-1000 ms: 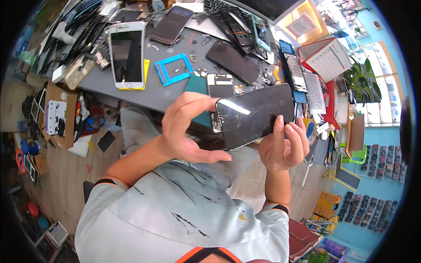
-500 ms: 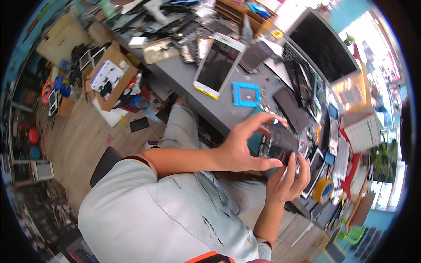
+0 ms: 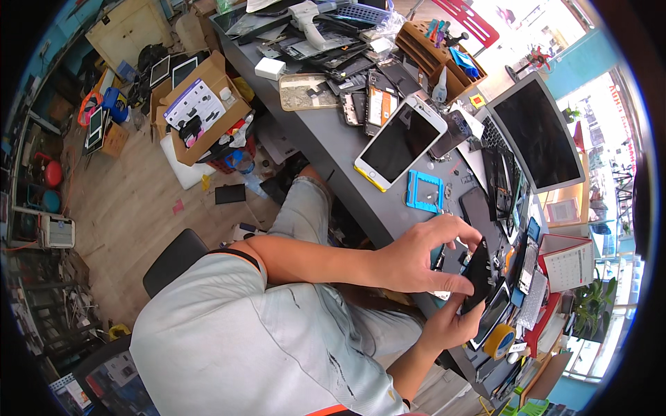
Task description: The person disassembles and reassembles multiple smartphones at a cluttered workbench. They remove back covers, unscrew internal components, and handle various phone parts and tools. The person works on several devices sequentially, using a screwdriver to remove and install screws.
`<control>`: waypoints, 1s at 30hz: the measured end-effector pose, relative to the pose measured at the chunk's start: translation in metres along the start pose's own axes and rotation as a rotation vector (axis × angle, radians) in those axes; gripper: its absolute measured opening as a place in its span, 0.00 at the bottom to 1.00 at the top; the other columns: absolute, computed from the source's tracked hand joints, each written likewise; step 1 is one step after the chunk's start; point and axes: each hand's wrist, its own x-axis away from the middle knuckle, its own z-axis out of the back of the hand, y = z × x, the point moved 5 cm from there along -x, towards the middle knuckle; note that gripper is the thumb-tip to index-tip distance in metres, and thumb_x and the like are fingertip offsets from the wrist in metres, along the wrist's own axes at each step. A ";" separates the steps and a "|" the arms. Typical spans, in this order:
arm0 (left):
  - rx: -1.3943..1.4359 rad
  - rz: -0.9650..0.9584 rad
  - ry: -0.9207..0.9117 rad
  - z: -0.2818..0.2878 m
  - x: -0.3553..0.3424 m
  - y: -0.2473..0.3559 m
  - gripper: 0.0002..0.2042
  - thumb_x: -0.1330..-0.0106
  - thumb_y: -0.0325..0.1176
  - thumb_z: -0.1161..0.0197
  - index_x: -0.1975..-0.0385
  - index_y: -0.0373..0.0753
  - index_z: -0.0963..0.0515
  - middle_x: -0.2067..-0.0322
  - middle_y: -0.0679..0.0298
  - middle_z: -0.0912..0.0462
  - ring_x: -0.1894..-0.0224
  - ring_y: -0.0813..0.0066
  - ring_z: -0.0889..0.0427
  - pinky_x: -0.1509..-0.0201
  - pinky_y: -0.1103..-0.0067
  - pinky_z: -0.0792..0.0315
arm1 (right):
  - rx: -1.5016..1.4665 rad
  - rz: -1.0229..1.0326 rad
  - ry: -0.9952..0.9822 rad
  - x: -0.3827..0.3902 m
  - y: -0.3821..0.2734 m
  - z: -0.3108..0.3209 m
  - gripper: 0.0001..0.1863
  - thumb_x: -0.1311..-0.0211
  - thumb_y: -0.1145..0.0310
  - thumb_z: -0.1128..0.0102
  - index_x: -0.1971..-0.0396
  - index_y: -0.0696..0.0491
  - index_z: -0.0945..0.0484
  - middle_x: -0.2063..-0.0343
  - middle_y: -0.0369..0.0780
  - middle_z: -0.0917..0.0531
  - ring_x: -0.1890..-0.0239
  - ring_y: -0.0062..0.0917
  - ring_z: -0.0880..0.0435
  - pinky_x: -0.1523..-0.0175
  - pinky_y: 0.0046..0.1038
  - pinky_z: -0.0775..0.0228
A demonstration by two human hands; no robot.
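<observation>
Phone [image 3: 478,273] up by the desk [image 3: 329,135], tipped nearly edge-on, its visible length slanting down to the right hand [image 3: 445,326], gripping the lower end; left hand [image 3: 422,261], spread wide, clasps its left side.

A flat, black, phone-shaped panel [image 3: 479,274] is held in the air, tilted steeply so that only a narrow, slanting face is shown. It is gripped near both ends, and small pale marks are seen along its right edge. It is held just above the yellow tape roll [image 3: 499,342] in the view, slightly left.
</observation>
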 end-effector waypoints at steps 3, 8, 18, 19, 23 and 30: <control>0.008 0.031 0.013 0.008 0.001 -0.005 0.22 0.34 0.40 0.19 0.46 0.35 0.17 0.49 0.62 0.14 0.48 0.70 0.16 0.44 0.73 0.22 | -0.500 -0.265 -0.076 -0.003 -0.007 -0.007 0.14 0.26 0.78 0.32 0.45 0.67 0.17 0.53 0.45 0.08 0.55 0.25 0.10 0.49 0.25 0.17; 0.141 0.296 -0.022 0.026 0.000 -0.008 0.11 0.27 0.35 0.25 0.57 0.33 0.13 0.64 0.67 0.12 0.59 0.82 0.17 0.51 0.79 0.23 | -0.863 -0.512 -0.284 -0.002 -0.018 -0.016 0.15 0.26 0.75 0.29 0.45 0.66 0.17 0.54 0.42 0.11 0.57 0.20 0.14 0.49 0.22 0.19; 0.182 0.397 0.112 0.051 0.008 -0.008 0.11 0.25 0.34 0.28 0.55 0.31 0.13 0.67 0.67 0.10 0.64 0.86 0.15 0.59 0.81 0.22 | -1.079 -0.616 -0.332 0.002 -0.023 -0.041 0.14 0.16 0.71 0.44 0.42 0.64 0.20 0.50 0.41 0.12 0.53 0.21 0.13 0.45 0.27 0.18; 0.118 0.379 0.112 0.054 0.010 -0.006 0.10 0.24 0.34 0.28 0.55 0.31 0.13 0.68 0.66 0.09 0.64 0.85 0.14 0.59 0.81 0.21 | -1.075 -0.592 -0.325 0.004 -0.017 -0.044 0.13 0.15 0.71 0.45 0.42 0.63 0.20 0.50 0.41 0.12 0.52 0.20 0.14 0.43 0.26 0.20; -0.033 0.295 0.158 0.065 0.013 -0.004 0.10 0.24 0.32 0.28 0.55 0.31 0.13 0.69 0.65 0.10 0.65 0.84 0.14 0.61 0.81 0.21 | -1.016 -0.560 -0.323 0.006 -0.017 -0.050 0.12 0.15 0.71 0.45 0.45 0.62 0.19 0.51 0.38 0.12 0.51 0.17 0.15 0.41 0.22 0.25; 0.020 0.405 0.135 0.071 0.019 -0.009 0.07 0.24 0.30 0.29 0.58 0.30 0.13 0.73 0.67 0.12 0.73 0.86 0.17 0.68 0.83 0.24 | -0.927 -0.500 -0.296 0.003 -0.021 -0.054 0.13 0.16 0.71 0.42 0.45 0.65 0.18 0.54 0.37 0.12 0.55 0.13 0.19 0.47 0.17 0.27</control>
